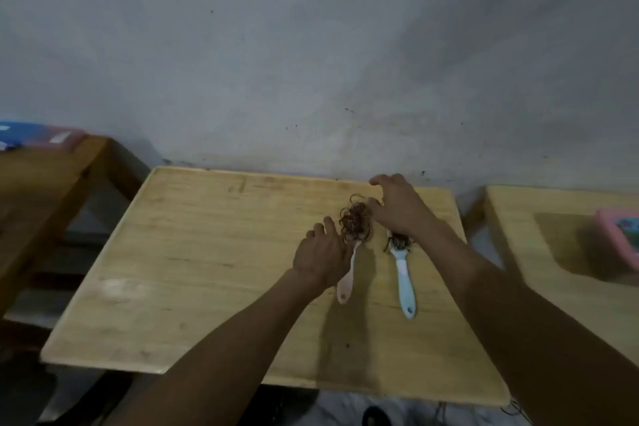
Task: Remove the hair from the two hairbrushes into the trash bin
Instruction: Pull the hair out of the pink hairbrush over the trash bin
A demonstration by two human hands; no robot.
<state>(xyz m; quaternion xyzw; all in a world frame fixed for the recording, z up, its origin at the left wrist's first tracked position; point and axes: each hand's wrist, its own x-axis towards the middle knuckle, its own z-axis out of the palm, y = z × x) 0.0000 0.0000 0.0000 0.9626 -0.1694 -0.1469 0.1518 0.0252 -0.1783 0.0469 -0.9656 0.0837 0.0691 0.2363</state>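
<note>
Hairbrushes: two are laid on the wooden bench [193,252], right of its middle and toward the far edge, side by side and just apart.
Pink hairbrush [346,282]: handle is pointed at the near edge, head at the far edge; the head is buried under a loose brown hair clump [356,221].
Blue hairbrush [404,282]: it lies to the right of the pink one, long axis much the same; darker hair [399,240] is caught in what shows of its head, the rest being hidden under the right wrist.
Left hand [321,256]: it is placed over the neck of the pink hairbrush, fingers extended toward the clump; whether the handle is pressed or merely covered cannot be told.
Right hand [397,207]: it is reached past the blue head to the far side of the clump, thumb and fingers curled at the clump's right edge; a pinch on the hair is judged likely.
Key relation: the clump lies between the two hands, just beyond the left fingers and just left of the right grip; the brush axis runs toward the person, so a pull away from the handle is judged to lift the hair clear.
Nearer hand: each is at the clump; the right is judged the puller, the left the steadier.
Trash bin: not in view.
Progress: judged early; hair remains on both brushes.
</note>
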